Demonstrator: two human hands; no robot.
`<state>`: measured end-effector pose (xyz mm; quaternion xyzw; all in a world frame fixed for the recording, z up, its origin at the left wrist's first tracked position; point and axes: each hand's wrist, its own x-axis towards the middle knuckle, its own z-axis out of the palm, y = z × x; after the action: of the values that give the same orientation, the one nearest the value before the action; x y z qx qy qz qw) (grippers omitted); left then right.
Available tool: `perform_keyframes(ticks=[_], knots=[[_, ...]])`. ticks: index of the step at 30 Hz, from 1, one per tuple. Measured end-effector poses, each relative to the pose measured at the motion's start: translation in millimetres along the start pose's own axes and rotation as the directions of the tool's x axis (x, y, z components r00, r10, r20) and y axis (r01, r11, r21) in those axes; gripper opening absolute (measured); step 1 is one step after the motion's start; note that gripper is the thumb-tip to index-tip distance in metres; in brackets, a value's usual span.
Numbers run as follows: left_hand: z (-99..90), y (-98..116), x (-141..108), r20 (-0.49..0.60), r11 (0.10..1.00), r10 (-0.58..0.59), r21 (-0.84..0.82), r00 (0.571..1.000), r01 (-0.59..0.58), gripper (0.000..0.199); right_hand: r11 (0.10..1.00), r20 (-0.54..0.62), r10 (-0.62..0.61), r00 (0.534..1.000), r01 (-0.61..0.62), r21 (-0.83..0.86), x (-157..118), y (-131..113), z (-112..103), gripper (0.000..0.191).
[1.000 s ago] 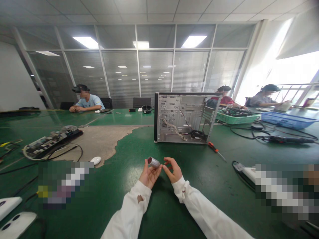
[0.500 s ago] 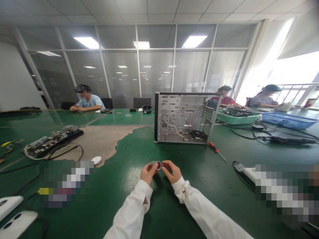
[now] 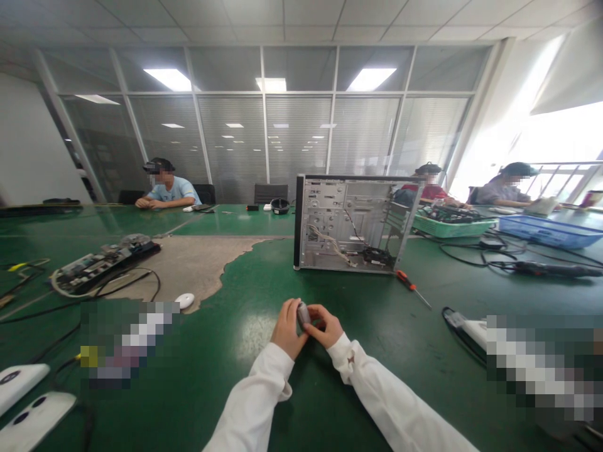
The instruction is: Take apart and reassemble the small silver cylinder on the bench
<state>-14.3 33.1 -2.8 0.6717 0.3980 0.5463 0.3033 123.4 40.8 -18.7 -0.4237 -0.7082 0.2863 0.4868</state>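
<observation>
A small grey tube (image 3: 303,316) is held over the green tabletop (image 3: 188,376) by the left hand (image 3: 286,329) and the right hand (image 3: 328,327), and the grip of both is closed in on it, thumbs and fingers bent. On the left, the shiny green is broken by a big grey-brown patch (image 3: 195,267). Farther on, an orange screwdriver (image 3: 412,286) is laid by an open computer case (image 3: 348,220). Past it, a green basket (image 3: 452,230) is filled with cords. Three people (image 3: 172,193) are seen farther back, and the room is closed off by a glass wall (image 3: 230,147) with blinds, under a ceiling (image 3: 311,14) made of pale squares
</observation>
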Motion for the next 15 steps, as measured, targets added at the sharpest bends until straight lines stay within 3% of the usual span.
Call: perform_keyframes(ticks=[11, 15], knots=[[-3.3, 3.3, -0.6, 0.237, 0.984, 0.14, 0.072, 0.961, -0.161, 0.052, 0.984, -0.013, -0.075, 0.997, 0.072, -0.16, 0.7, 3.5, 1.1, 0.034], [-4.1, 6.5, -0.9, 0.24, 0.993, 0.099, 0.044, 0.966, -0.113, 0.061, 0.973, -0.025, -0.085, 0.996, 0.077, -0.217, 1.1, 5.3, 0.3, 0.034]])
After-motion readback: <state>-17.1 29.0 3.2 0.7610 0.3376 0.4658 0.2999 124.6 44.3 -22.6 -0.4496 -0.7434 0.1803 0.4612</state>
